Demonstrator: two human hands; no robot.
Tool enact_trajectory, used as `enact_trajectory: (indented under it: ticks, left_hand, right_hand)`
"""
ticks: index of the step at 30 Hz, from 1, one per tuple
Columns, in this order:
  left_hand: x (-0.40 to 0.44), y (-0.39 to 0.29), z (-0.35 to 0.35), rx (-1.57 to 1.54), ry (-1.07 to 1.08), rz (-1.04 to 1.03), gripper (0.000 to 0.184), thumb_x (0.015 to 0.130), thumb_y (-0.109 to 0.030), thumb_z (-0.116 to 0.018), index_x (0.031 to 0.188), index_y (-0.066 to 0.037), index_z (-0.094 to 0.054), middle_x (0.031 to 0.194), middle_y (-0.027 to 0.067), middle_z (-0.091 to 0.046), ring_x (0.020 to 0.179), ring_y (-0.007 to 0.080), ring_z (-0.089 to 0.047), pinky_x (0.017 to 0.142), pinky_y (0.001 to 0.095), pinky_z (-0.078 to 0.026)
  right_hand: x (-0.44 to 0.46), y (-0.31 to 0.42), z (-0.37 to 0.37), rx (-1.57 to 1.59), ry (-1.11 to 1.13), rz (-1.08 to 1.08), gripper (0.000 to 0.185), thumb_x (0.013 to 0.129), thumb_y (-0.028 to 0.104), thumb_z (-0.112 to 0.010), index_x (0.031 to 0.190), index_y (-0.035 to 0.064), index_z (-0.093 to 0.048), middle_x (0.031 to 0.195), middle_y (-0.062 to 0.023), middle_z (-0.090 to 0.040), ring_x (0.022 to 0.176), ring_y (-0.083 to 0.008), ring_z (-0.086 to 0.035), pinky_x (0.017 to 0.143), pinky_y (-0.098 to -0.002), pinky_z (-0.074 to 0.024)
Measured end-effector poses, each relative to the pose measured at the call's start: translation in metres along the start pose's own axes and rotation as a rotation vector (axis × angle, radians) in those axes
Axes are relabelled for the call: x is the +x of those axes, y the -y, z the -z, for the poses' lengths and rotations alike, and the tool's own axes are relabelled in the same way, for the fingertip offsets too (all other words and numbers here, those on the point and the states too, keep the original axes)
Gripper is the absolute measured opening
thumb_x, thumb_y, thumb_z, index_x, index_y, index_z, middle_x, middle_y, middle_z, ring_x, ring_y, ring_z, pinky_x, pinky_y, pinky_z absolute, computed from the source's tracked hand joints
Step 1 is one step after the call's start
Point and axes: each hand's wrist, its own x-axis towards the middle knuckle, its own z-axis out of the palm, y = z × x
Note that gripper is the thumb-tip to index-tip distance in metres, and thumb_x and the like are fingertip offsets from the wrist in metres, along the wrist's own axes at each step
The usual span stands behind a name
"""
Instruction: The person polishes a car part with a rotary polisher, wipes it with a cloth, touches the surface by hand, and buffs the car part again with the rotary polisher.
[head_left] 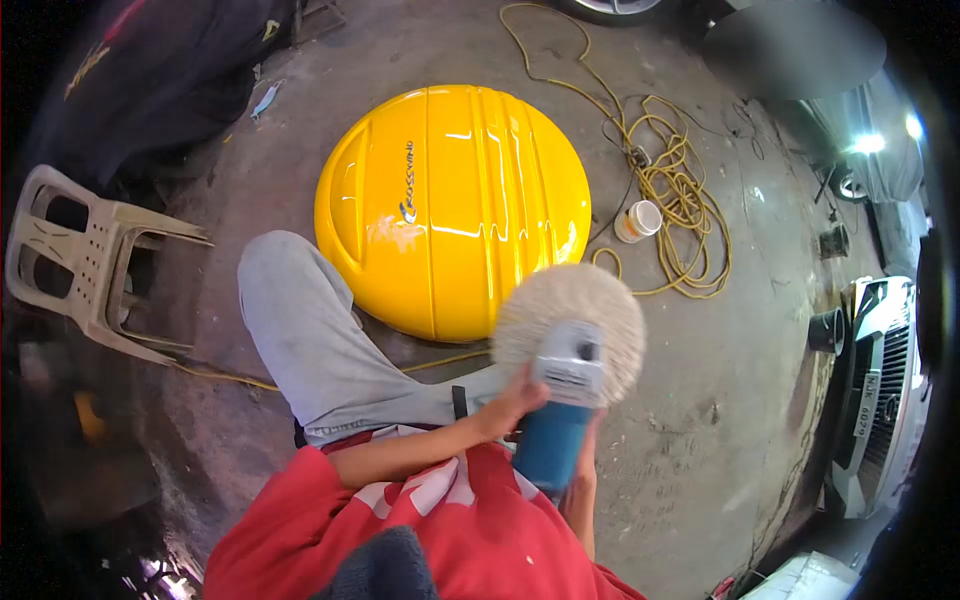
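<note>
A polisher [555, 440] with a blue body and grey metal head is held up in front of my red shirt. Its round, fluffy cream pad [620, 310] faces away from me, blurred at the rim. My left hand [518, 398] grips the tool at the left of its metal head. Along the right side of the blue body is my right hand [590, 440], closed on it, its fingers mostly hidden behind the tool. Beyond my bent leg lies a glossy yellow spare tire cover [460, 200] lettered "Crosswind". The pad overlaps its lower right edge in view.
A tangled yellow cord [680, 180] lies on the concrete floor at right, beside a white tub [640, 220]. At left is a beige plastic chair [90, 250]. A car grille [880, 400] and a dark pot [827, 330] stand at far right.
</note>
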Motion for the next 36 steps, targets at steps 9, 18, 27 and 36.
enact_trajectory:
  ticks: [9, 18, 27, 36]
  left_hand:
    - [-0.025, -0.064, 0.043, -1.089, -0.232, 0.157, 0.056, 0.091, -0.048, -0.051, 0.118, 0.000, -0.061, 0.106, 0.0138, -0.069, 0.092, 0.0251, -0.067, 0.088, 0.0358, -0.051]
    - [-0.020, -0.060, 0.079, -1.130, -0.833, -0.068, 0.056, 0.090, -0.055, -0.053, 0.118, -0.007, -0.061, 0.108, 0.0104, -0.067, 0.095, 0.0254, -0.065, 0.088, 0.0387, -0.051]
    - [0.002, -0.013, 0.108, -0.989, -1.134, -0.075, 0.054, 0.094, -0.051, -0.051, 0.122, -0.006, -0.058, 0.110, 0.0106, -0.067, 0.096, 0.0251, -0.066, 0.087, 0.0381, -0.052]
    - [0.044, -0.039, 0.133, -0.766, -1.212, 0.046, 0.054, 0.096, -0.050, -0.048, 0.126, -0.005, -0.056, 0.113, 0.0106, -0.066, 0.098, 0.0229, -0.065, 0.088, 0.0357, -0.051]
  right_hand:
    - [0.111, 0.077, -0.106, -0.355, 0.437, 0.462, 0.051, 0.099, 0.040, -0.049, 0.129, 0.0000, -0.055, 0.126, -0.0159, -0.061, 0.113, -0.0248, -0.060, 0.097, -0.0386, -0.0479]
    - [0.102, 0.001, -0.031, -0.818, 0.850, -0.147, 0.083, 0.088, 0.045, -0.060, 0.150, 0.0032, -0.023, 0.133, -0.0138, -0.054, 0.120, -0.0228, -0.052, 0.100, -0.0372, -0.0432]
    - [0.041, -0.014, -0.082, -1.779, 0.401, 0.275, 0.117, 0.065, 0.027, -0.086, 0.153, 0.0082, -0.012, 0.120, -0.0289, -0.060, 0.116, -0.0402, -0.058, 0.097, -0.0388, -0.0452]
    - [0.086, -0.012, -0.089, -1.529, 0.546, 0.299, 0.114, 0.067, 0.031, -0.088, 0.151, 0.0014, -0.016, 0.133, -0.0239, -0.052, 0.122, -0.0318, -0.053, 0.105, -0.0378, -0.0389]
